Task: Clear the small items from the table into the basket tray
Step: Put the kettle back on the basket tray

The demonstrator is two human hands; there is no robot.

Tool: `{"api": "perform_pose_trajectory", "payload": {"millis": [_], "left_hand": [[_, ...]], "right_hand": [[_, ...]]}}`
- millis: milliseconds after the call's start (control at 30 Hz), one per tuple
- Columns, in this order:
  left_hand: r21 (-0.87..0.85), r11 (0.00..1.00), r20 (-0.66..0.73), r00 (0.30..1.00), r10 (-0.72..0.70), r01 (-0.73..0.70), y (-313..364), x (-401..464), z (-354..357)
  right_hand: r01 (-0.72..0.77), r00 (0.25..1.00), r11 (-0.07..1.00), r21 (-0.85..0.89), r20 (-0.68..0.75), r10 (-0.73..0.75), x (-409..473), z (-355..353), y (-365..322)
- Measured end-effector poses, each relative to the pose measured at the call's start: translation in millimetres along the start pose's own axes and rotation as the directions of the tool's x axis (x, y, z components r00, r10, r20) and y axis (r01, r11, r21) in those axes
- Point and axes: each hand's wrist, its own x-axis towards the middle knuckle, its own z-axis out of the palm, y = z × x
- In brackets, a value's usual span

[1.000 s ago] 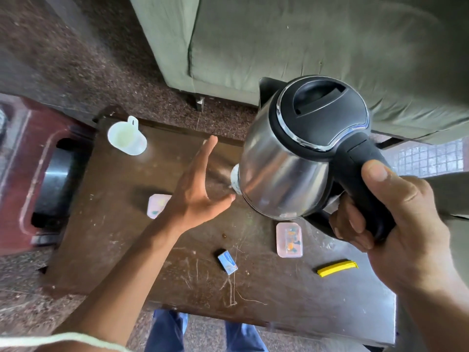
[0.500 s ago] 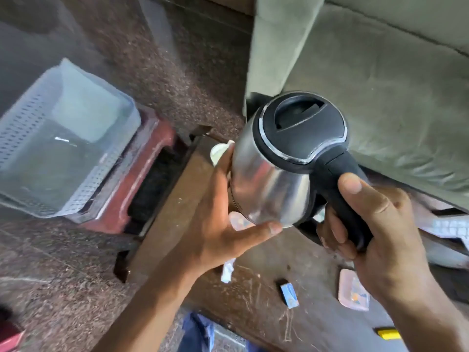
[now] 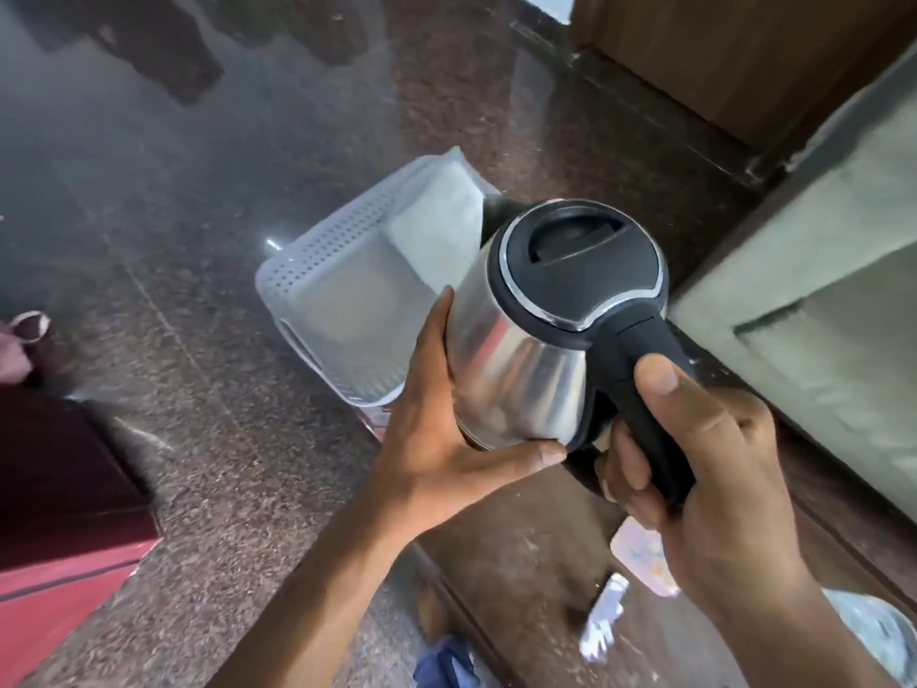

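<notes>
A steel kettle (image 3: 516,369) with a black lid is held in the air between both hands. My right hand (image 3: 694,469) grips its black handle. My left hand (image 3: 446,439) cups the steel body from the left and below. Beyond the kettle sits the white perforated basket tray (image 3: 327,270), partly hidden by it. Below the kettle lies the brown table (image 3: 521,563), carrying a pink pill box (image 3: 640,558) and a small white packet (image 3: 605,613).
A green sofa (image 3: 818,270) fills the right side. Speckled dark stone floor (image 3: 198,439) spreads to the left. A red stool (image 3: 59,538) stands at the left edge. A wooden panel (image 3: 744,52) is at the top right.
The kettle has been carried left, off the table and toward the basket tray. My left hand went from hovering open to holding the kettle's body. The view swung left.
</notes>
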Motion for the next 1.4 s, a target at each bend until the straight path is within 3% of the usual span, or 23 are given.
{"api": "perform_pose_trajectory", "payload": {"millis": [233, 667, 1100, 1233, 1400], "left_hand": [[0.133, 0.991, -0.078, 0.997, 0.023, -0.013, -34, 39, -95], [0.313, 0.945, -0.032, 0.996, -0.084, 0.090, -113, 104, -194], [0.344, 0.927, -0.032, 0.989, -0.146, 0.148, -133, 111, -200], [0.332, 0.918, -0.044, 0.975, -0.216, 0.218, -134, 107, -196], [0.297, 0.940, -0.037, 0.986, -0.163, 0.167, -130, 104, -195]], "right_hand": [[0.024, 0.996, 0.998, 0.055, 0.082, -0.029, 60, 92, 7], [0.069, 0.997, 0.994, 0.085, 0.023, -0.071, 137, 207, 80], [0.089, 0.996, 0.996, -0.020, 0.030, -0.089, 151, 222, 111], [0.064, 0.997, 0.998, 0.014, 0.049, -0.064, 149, 218, 118], [-0.011, 0.989, 0.996, 0.093, 0.147, -0.003, 148, 208, 117]]}}
